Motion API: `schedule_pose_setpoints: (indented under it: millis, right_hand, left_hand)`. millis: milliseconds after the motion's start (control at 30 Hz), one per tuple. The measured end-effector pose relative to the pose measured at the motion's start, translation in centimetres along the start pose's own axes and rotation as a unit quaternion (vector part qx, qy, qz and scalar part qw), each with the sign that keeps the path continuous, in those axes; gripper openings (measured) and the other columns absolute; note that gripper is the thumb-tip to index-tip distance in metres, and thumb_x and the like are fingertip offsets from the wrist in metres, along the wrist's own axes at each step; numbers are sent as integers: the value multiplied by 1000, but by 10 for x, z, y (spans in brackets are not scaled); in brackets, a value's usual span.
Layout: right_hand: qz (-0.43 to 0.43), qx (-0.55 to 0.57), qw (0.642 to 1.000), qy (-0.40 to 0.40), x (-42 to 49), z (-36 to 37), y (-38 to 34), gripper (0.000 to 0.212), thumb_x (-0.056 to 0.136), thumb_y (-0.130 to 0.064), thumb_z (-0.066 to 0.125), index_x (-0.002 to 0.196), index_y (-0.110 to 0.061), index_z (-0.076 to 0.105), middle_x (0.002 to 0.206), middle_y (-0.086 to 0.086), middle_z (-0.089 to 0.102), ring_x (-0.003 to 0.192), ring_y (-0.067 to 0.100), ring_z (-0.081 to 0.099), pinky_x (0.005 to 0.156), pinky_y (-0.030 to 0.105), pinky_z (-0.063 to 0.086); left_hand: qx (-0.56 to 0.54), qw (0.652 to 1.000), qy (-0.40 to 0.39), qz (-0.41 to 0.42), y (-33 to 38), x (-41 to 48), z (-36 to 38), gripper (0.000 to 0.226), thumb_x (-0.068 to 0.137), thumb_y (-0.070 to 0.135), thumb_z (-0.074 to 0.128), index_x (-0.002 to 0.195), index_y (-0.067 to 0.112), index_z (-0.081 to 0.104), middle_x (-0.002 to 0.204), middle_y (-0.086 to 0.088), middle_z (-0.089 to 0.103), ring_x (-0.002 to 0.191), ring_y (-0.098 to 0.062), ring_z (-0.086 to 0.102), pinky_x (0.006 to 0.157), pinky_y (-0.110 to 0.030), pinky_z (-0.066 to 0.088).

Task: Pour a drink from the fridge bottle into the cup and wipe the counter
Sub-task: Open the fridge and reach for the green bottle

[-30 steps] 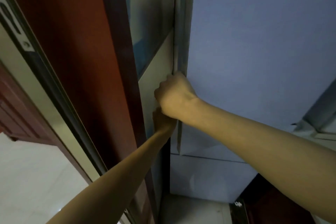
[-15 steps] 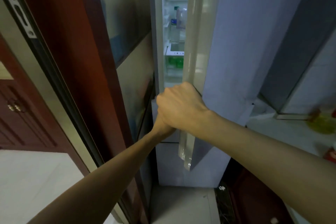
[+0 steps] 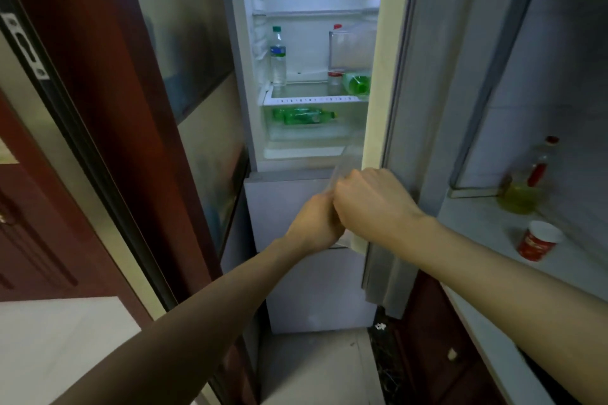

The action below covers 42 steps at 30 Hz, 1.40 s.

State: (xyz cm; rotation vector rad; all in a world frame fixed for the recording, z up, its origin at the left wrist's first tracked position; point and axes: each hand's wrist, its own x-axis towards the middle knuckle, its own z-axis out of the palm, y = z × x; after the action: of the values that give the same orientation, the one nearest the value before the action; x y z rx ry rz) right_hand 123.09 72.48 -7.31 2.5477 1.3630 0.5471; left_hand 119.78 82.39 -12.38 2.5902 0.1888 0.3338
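The fridge door (image 3: 399,82) stands open to the right. My right hand (image 3: 371,204) grips its lower edge, and my left hand (image 3: 316,223) grips the same edge just below and left of it. Inside the lit fridge a clear water bottle (image 3: 278,56) with a green cap stands upright on a shelf. A green bottle (image 3: 357,84) lies at the shelf's right end, beside a red-capped bottle (image 3: 335,77). Another green bottle (image 3: 302,116) lies in the drawer below. A red cup (image 3: 539,240) stands on the white counter (image 3: 487,230) at right.
A bottle of yellow liquid (image 3: 523,187) with a red cap stands at the back of the counter against the tiled wall. A dark red door frame (image 3: 108,108) and glass panel flank the fridge on the left. Pale floor tiles lie below.
The fridge door swung from shut to wide open toward the right under both hands. The lit interior with its bottles, and the counter with the cup, came into view.
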Motion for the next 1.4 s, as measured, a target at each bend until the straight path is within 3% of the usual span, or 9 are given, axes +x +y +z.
schedule_pose_setpoints:
  millis: [200,267,400,533,700,800,967,1167,1400]
  right_hand:
    - [47,8,999,-22,-34,9,34,21,94,-9,45,105,-15,63,100,7,66,91,26,65,63,33,37]
    - [63,8,997,-32,-43,12,45,14,94,-8,44,88,-14,54,86,6,58,77,24,60,61,33,35]
    - [111,10,992,-58,-55,24,68,37,93,-8,42,61,-15,26,65,1,32,51,16,31,50,31,29]
    - [112,22,991,-72,-65,44,82,32,97,-19,42,67,-11,39,86,7,54,66,22,45,51,29,29]
    - [109,63,984,-126,-73,62,82,25,98,-26,42,101,-8,59,106,10,58,79,26,54,57,30,33]
    - [112,33,985,-126,-77,66,88,23,98,-23,42,90,-8,58,98,10,58,82,28,59,50,28,26]
    - [149,18,977,-154,-72,71,103,36,95,-18,44,61,-16,30,66,1,34,67,23,46,51,29,30]
    - [185,-4,968,-168,-56,76,112,29,89,-11,45,62,-16,36,66,-1,40,58,17,45,56,28,36]
    - [223,10,964,-144,-3,71,108,11,91,-15,45,81,-15,47,90,5,58,81,25,58,66,30,39]
  left_hand:
    - [4,998,11,54,10,17,22,28,94,3,46,120,4,58,126,-13,52,111,-31,52,81,-26,34]
    - [20,997,1,73,9,26,34,27,92,4,48,116,9,60,122,-8,51,106,-28,53,79,-26,35]
    - [36,995,-18,95,10,36,50,28,93,8,47,118,13,60,120,-2,48,104,-22,54,82,-28,41]
    - [52,991,-57,106,18,40,63,33,93,10,46,123,16,59,124,-2,51,112,-20,53,93,-30,42]
    - [82,984,-93,131,25,43,77,39,93,11,47,131,16,54,131,-2,51,119,-20,52,95,-29,40]
    - [92,978,-124,143,27,46,80,44,94,12,49,138,15,49,135,-3,48,123,-20,49,99,-30,39]
    - [102,972,-150,148,26,58,79,43,93,13,49,136,15,50,136,-3,49,123,-20,50,101,-31,41]
    - [124,965,-162,166,14,77,69,33,93,14,50,124,12,58,125,-4,56,113,-22,55,94,-30,41]
    - [171,950,-211,154,-22,113,38,27,93,19,50,115,16,64,117,-6,63,111,-22,55,93,-34,47]
